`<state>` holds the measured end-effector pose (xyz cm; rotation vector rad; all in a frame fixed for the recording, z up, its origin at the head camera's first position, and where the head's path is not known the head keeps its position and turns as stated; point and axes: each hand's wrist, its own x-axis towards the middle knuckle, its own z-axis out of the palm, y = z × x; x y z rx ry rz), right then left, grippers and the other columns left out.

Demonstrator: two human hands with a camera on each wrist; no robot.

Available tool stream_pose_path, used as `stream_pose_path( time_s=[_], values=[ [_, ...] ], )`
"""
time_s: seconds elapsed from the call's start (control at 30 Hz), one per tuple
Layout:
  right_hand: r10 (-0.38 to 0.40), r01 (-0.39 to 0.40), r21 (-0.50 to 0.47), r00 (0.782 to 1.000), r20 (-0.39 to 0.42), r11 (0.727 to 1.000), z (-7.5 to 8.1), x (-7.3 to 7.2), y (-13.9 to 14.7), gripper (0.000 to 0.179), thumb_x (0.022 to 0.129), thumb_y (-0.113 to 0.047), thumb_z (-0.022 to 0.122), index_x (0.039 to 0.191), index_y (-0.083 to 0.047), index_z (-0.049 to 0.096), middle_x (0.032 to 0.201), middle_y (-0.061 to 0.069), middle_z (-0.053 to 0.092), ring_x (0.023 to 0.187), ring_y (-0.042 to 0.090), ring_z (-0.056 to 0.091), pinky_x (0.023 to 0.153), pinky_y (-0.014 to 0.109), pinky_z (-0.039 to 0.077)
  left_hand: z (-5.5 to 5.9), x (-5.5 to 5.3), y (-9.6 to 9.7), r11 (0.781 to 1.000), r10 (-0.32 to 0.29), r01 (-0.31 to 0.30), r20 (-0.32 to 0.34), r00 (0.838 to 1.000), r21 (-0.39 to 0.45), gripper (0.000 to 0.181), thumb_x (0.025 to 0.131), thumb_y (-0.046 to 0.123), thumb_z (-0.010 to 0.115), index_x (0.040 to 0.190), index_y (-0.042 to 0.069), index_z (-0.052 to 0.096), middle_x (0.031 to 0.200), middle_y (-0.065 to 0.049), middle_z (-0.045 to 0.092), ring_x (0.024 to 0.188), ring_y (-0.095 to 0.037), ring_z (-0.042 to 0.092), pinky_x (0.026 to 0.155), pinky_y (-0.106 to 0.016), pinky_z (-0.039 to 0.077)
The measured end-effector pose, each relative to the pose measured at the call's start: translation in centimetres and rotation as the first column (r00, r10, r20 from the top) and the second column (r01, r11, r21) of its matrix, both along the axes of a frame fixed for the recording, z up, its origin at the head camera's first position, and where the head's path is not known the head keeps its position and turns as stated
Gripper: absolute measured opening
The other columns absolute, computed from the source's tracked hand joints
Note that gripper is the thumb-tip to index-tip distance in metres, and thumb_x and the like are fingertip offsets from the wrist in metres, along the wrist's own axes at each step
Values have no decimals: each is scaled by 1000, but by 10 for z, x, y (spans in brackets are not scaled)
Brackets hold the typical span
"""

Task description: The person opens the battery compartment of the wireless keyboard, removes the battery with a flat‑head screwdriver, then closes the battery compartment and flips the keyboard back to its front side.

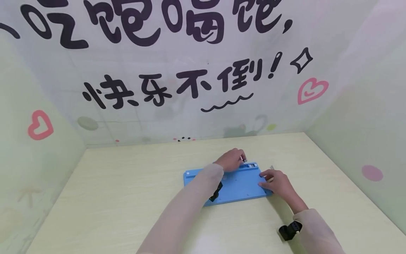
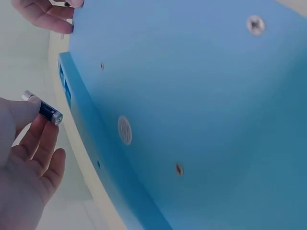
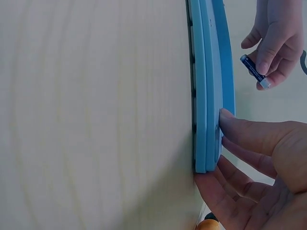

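Note:
A blue keyboard (image 1: 242, 185) lies underside up on the table, its keycaps (image 3: 194, 72) showing along the lower side in the right wrist view. Along its far edge runs a raised ridge with an uncovered battery slot (image 1: 252, 165) near the right end. My left hand (image 1: 231, 160) pinches a small dark-blue battery (image 2: 48, 111) between thumb and fingers, close over the ridge and beside the slot. At the right end, my right hand (image 1: 277, 182) grips the keyboard's edge, thumb on the upturned underside and fingers around the side.
The pale wood table (image 1: 120, 197) is bounded by a back wall (image 1: 152, 123) with black lettering and by side walls. A small light-coloured object (image 1: 271, 167) stands just behind my right hand. An orange round thing (image 3: 208, 225) shows at the bottom of the right wrist view.

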<state>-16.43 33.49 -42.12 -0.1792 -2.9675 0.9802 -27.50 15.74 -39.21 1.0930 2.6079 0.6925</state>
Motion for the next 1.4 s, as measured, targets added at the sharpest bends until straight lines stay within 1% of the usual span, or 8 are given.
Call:
stream_pose_path(
  time_s=[0.17,0.43,0.57,0.73,0.97,1.13,1.27,1.4],
  values=[
    [9,-9,-9,1000,0,1000,2,2,1,32,78,-11,72,105,4,63,92,18,61,81,29,58,61,34,49,7,-4,-11,999,-19,19,9,1000,-38,15,95,15,50,107,13,59,99,1,54,86,-9,50,78,-20,42],
    [9,-9,-14,1000,-8,1000,-1,2,0,30,78,-8,72,104,4,63,92,18,61,82,29,59,61,34,50,9,-10,-25,987,-35,35,4,999,-155,13,95,16,50,106,15,57,103,3,55,86,-9,48,78,-22,42],
    [12,-12,-10,1000,-15,1000,-1,2,1,30,78,-8,72,104,4,63,92,18,62,82,29,59,62,35,50,11,-12,-31,985,-43,42,-2,999,-168,13,95,16,51,105,14,59,103,2,56,88,-10,49,81,-23,42],
    [16,-16,-9,1000,-13,1000,-1,2,1,30,78,-8,72,104,4,63,91,17,61,81,29,58,61,35,49,12,-16,-41,987,-24,24,6,1000,-160,15,93,16,53,106,13,61,103,2,58,88,-11,50,82,-23,42],
    [14,-15,-4,1000,-9,1000,0,2,0,31,78,-8,72,105,4,63,92,18,61,82,29,59,61,34,50,12,-22,-58,985,29,-25,20,999,-170,17,92,15,55,108,13,62,103,1,58,88,-12,51,82,-26,43],
    [17,-17,1,1000,-3,1000,1,2,1,32,78,-10,72,106,5,62,93,19,61,81,29,58,61,35,50,10,-23,-69,980,31,-29,7,999,-198,17,92,13,55,107,12,64,103,1,59,88,-12,51,82,-25,43],
    [25,-25,8,1000,-7,1000,2,3,1,33,78,-11,72,105,5,62,92,19,61,81,30,58,62,36,50,11,-21,-77,975,33,-32,1,999,-222,17,92,11,55,105,12,65,103,0,60,87,-13,52,80,-25,44],
    [29,-28,11,1000,-10,1000,2,3,0,33,78,-11,72,105,5,62,92,19,61,81,30,58,61,36,50,4,-24,-85,970,56,-55,-3,998,-238,15,91,10,55,101,13,67,102,1,61,85,-13,52,79,-26,44]
  ],
)
